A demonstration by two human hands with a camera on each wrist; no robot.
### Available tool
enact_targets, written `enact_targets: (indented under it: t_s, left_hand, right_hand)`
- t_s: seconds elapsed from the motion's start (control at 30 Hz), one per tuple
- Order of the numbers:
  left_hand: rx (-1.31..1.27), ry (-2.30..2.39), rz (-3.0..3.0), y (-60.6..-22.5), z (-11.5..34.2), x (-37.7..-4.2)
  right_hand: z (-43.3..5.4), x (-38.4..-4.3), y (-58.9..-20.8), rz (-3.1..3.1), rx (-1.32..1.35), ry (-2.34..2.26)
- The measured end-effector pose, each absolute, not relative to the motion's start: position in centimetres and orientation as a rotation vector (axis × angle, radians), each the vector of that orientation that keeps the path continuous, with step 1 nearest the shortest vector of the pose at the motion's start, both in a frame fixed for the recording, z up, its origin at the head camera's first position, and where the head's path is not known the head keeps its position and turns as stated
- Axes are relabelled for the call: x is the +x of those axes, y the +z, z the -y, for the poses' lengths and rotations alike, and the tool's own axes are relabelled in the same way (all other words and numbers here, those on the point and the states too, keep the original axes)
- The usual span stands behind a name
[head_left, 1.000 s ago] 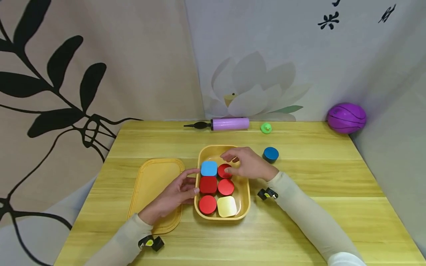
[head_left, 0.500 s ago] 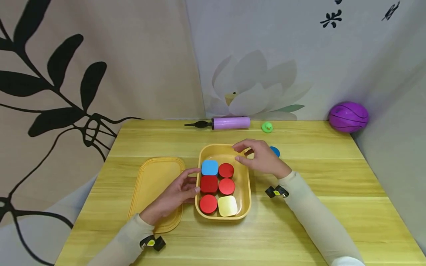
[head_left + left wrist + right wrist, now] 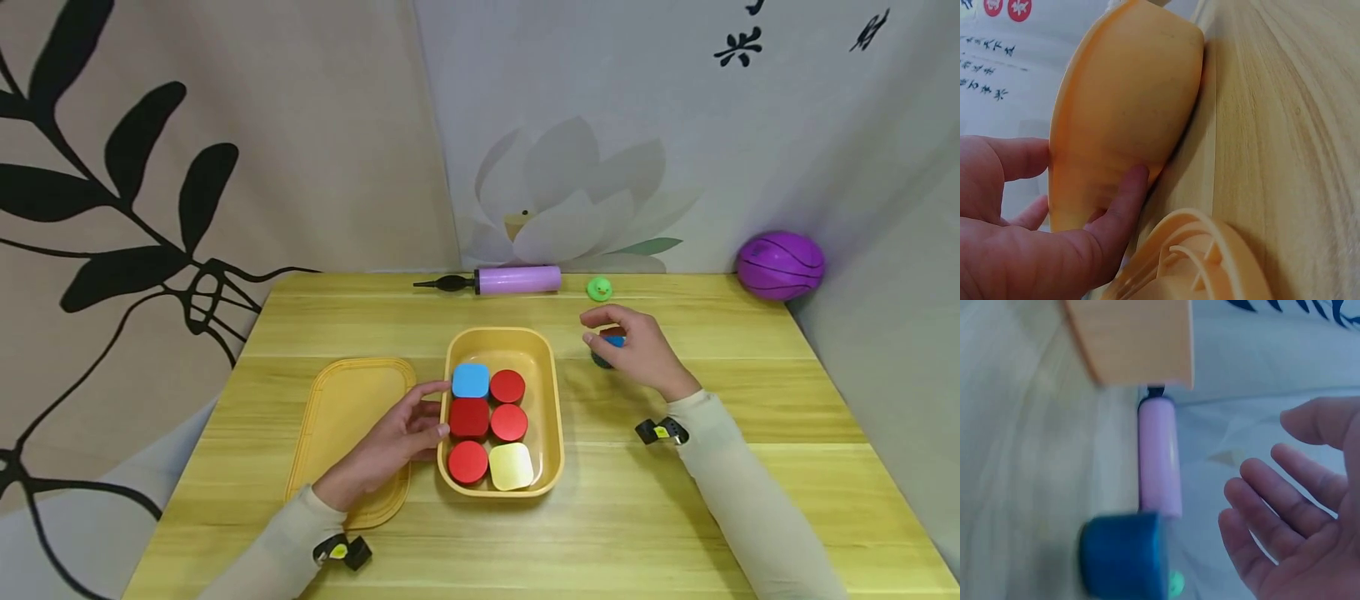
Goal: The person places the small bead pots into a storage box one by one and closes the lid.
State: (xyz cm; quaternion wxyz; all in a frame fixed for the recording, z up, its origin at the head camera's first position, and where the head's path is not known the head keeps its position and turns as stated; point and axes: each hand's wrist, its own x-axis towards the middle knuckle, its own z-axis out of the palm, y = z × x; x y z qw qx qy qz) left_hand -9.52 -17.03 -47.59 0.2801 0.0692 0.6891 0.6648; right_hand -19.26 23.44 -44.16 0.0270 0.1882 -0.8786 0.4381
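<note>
A yellow lunchbox-like container [image 3: 542, 408] stands on the table, holding several red blocks, a light-blue block [image 3: 471, 380] and a pale-yellow block [image 3: 512, 467]. My left hand [image 3: 388, 446] touches its left wall from outside; in the left wrist view the thumb [image 3: 1124, 209] rests on the orange-looking wall with fingers near the rim. My right hand [image 3: 645, 354] is above a dark-blue round block [image 3: 602, 362] to the container's right and partly covers it. In the right wrist view the fingers are spread apart from that block [image 3: 1124, 557], with nothing between them.
The yellow lid [image 3: 352, 400] lies left of the container, partly under my left forearm and hand. Along the table's back edge are a purple hand pump [image 3: 519, 280], a green rubber duck [image 3: 599, 289] and a purple ball [image 3: 781, 266].
My right hand has left the red block at the container's upper right and moved rightward out to the dark-blue block. My left hand stays against the container, which has not moved.
</note>
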Motion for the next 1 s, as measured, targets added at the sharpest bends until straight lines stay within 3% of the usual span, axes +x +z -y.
enact_targets:
  t_s: [0.53, 1.0]
  left_hand:
    - [0.193, 1.789, -1.844, -47.8, 17.1, -9.5]
    - [0.161, 1.778, -1.857, -47.7, 17.1, -9.5]
  right_hand:
    - [-27.0, -20.3, -47.3, 2.921, 0.396, 1.372]
    - [-27.9, -20.0, -47.8, 3.104, 0.433, 1.292]
